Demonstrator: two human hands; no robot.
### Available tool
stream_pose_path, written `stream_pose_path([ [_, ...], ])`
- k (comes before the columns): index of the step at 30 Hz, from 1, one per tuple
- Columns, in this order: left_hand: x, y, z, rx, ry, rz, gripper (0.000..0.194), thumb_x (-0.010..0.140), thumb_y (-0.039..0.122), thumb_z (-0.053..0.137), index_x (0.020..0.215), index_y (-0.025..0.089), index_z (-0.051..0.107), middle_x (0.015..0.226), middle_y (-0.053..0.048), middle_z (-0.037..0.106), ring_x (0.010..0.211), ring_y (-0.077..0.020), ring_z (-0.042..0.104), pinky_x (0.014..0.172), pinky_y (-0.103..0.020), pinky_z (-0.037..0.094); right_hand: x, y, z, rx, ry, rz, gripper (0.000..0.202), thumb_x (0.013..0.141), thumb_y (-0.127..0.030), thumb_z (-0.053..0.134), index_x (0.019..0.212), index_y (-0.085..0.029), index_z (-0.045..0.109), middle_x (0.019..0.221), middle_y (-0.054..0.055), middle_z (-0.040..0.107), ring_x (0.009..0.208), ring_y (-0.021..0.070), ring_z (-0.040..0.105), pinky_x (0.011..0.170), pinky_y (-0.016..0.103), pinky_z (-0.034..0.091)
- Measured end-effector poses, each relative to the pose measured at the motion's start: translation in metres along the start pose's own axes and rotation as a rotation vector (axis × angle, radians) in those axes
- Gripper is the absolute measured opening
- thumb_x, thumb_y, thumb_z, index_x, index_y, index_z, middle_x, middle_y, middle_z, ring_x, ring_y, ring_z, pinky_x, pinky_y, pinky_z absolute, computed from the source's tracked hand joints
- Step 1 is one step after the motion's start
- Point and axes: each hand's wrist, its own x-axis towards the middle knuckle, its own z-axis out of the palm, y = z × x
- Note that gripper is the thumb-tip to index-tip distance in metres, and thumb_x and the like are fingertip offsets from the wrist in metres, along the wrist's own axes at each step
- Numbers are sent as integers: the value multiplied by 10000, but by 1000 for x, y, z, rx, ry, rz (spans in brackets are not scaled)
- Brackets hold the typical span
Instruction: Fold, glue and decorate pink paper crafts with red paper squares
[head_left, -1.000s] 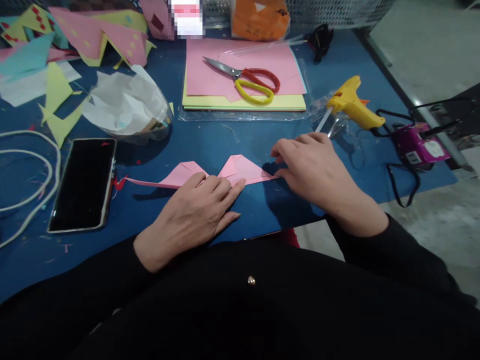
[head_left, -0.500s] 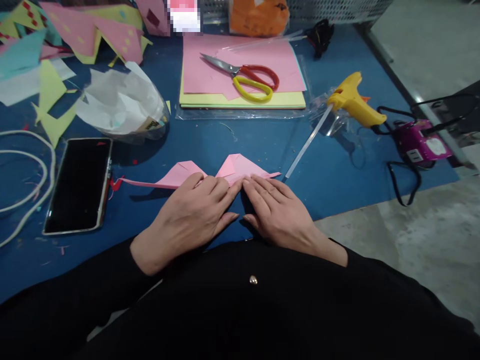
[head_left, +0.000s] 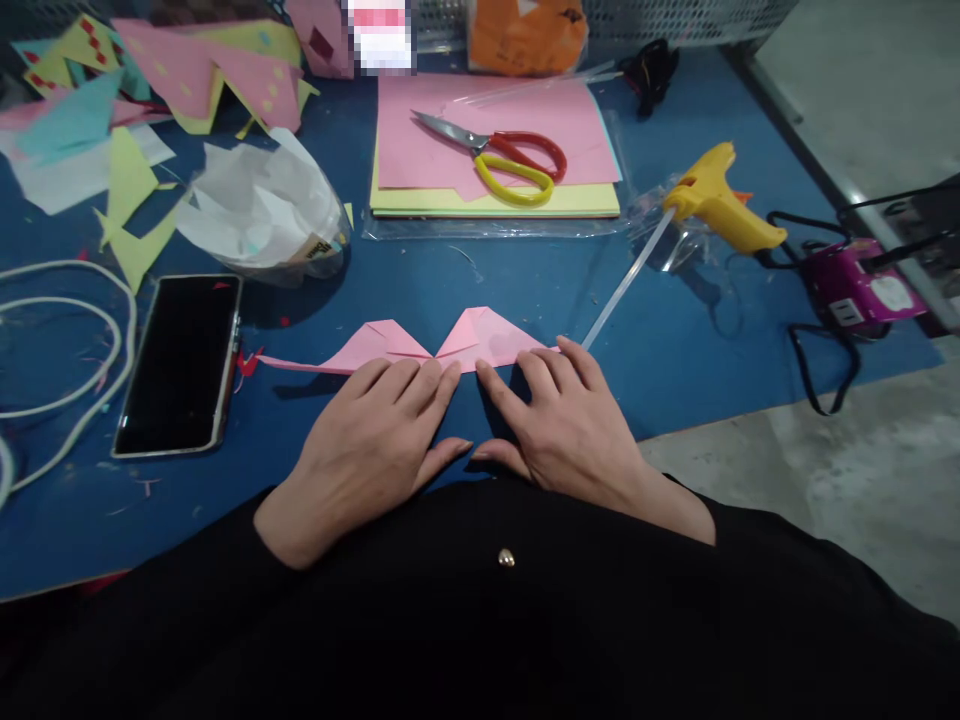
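A folded piece of pink paper (head_left: 487, 335) with two peaks lies on the blue table in front of me. My left hand (head_left: 375, 430) rests on its near edge, fingers bent side by side and thumb stretched to the right. On the right half, my right hand (head_left: 570, 420) presses the same edge with fingers spread. Both hands are open and grip nothing. The fingertips cover part of the paper's lower edge. A clear glue stick (head_left: 630, 275) reaches from the yellow glue gun (head_left: 724, 205) toward my right fingertips.
Scissors (head_left: 517, 165) with red and yellow handles lie on stacked coloured paper (head_left: 420, 203). A phone (head_left: 180, 365), a white cable (head_left: 112, 300) and a bag of paper scraps (head_left: 262, 210) are on the left. A purple box (head_left: 862, 285) with cords sits at the right edge.
My right hand has shifted right along the paper's edge and its fingers have spread. My left hand has slid slightly down, baring more of the paper's middle. The view has shifted slightly.
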Motion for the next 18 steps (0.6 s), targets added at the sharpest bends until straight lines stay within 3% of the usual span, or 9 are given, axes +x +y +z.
stream_pose_path([
  [4,-1,0,3,-52,41,-34,526,984,420,499,1306,15,590,1140,-198,676,1020,-336,622,867,-451,490,7,-1,8,114,50,-133,769,984,-609,362,1414,16,488,1338,242,573,1209,337,498,1052,454,415],
  [8,-9,-9,4,-244,62,-179,357,988,273,509,1276,91,615,1166,-158,683,1074,-293,616,913,-428,489,14,-1,7,128,6,-167,781,975,-646,333,1461,-48,457,1222,223,606,1055,325,523,912,465,448],
  [13,-15,-25,7,-413,96,-531,168,959,314,577,978,203,702,980,-72,728,939,-253,641,818,-410,481,20,-3,0,31,-41,-224,741,986,-632,302,1484,-103,446,1116,194,616,963,318,513,825,450,398],
  [18,-13,-34,8,-473,78,-601,213,935,343,595,814,213,713,841,-36,716,827,-217,630,753,-382,446,27,-7,-2,-21,-36,-241,733,979,-640,324,1464,-110,470,1011,159,615,886,299,501,753,419,351],
])
